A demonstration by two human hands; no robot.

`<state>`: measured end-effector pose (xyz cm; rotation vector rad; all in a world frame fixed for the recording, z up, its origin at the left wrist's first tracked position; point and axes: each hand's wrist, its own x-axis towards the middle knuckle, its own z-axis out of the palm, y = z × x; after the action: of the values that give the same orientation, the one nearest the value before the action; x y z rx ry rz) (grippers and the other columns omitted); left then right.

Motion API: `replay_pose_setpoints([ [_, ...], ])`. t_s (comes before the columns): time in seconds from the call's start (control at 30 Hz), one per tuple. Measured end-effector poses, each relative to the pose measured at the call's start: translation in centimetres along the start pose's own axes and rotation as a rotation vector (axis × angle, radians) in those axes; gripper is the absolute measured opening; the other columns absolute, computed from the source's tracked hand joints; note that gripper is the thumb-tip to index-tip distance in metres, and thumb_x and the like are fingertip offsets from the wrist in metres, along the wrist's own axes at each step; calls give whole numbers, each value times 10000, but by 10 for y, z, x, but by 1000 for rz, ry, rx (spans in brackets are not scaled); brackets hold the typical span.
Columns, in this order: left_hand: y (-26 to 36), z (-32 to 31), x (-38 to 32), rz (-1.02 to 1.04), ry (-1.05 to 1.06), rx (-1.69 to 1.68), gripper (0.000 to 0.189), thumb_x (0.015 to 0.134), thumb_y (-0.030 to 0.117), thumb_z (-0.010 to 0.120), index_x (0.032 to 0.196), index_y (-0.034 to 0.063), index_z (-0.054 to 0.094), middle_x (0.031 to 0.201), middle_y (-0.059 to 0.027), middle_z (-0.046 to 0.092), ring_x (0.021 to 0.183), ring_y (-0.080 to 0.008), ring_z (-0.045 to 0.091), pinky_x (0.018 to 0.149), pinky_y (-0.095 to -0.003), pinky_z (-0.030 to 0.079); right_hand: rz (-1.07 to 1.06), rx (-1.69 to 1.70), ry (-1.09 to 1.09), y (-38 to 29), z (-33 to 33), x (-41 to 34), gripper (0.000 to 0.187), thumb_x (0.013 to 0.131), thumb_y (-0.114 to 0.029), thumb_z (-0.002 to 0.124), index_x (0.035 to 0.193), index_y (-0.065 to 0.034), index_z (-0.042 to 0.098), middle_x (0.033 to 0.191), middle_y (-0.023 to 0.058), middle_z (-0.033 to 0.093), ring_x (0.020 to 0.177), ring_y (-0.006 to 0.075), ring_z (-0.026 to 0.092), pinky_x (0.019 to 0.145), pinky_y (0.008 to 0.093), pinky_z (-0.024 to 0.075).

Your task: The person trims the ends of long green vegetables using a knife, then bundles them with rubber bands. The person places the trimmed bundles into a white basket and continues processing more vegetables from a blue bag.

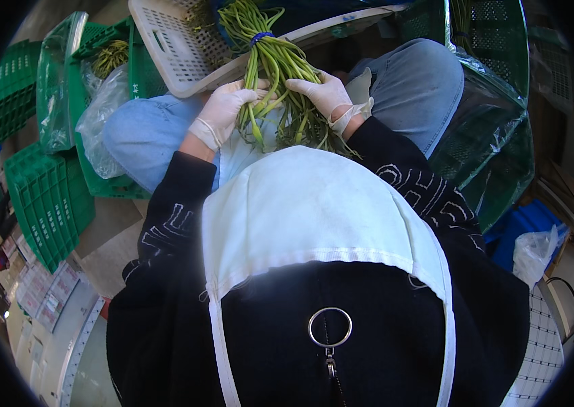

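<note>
A bundle of garlic scapes [279,61] lies over the rim of a white perforated plastic crate [185,61], its loose tips hanging toward my lap. A blue band [261,38] circles the stems near their far end. My left hand [228,104], in a pale thin glove, grips the left side of the bundle's tip end, with several stems between thumb and fingers. My right hand [325,94], gloved the same way, holds the right side, its thumb lying across the stems. Some fingers of both hands are hidden behind the greens.
Green plastic crates [45,203] stand at the left, one with a clear plastic bag [106,122] and a bunch of green stems [111,57]. Another green crate [495,127], lined with clear film, is close at the right. Behind it sits a blue container [526,226] with a plastic bag [536,254].
</note>
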<state>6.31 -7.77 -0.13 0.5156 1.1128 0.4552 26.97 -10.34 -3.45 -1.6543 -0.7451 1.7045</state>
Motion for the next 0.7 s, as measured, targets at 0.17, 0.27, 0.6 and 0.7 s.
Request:
replay_pose_setpoints([
  [0.17, -4, -4, 1, 10, -68, -14, 410, 868, -11, 512, 1267, -91, 462, 1158, -200, 603, 1028, -260, 638, 896, -339, 523, 11, 36, -6, 4, 0, 4, 613, 725, -288, 806, 1193, 41, 584, 1052, 109, 664, 891, 162, 648, 818, 263, 514],
  [0.27, -5, -5, 2, 11, -66, 1, 388, 872, 0, 529, 1246, -84, 471, 1142, -186, 607, 1012, -260, 643, 876, -341, 532, 19, 20, 5, 4, 0, 4, 609, 724, -283, 808, 1190, 40, 585, 1050, 110, 665, 889, 163, 649, 819, 264, 515],
  [0.6, 0, 5, -3, -81, -6, -55, 313, 888, 34, 563, 1184, -67, 539, 1069, -161, 640, 948, -253, 659, 868, -314, 525, 6, 63, -34, 5, 1, 3, 619, 717, -279, 818, 1190, 42, 579, 1044, 110, 665, 879, 166, 651, 817, 271, 519],
  [0.7, 0, 4, -6, -85, -18, -84, 332, 881, 12, 550, 1202, -73, 533, 1082, -161, 637, 977, -245, 647, 917, -323, 500, 5, 70, -41, 7, 0, 5, 618, 720, -279, 821, 1192, 39, 578, 1048, 110, 663, 881, 166, 650, 815, 273, 520],
])
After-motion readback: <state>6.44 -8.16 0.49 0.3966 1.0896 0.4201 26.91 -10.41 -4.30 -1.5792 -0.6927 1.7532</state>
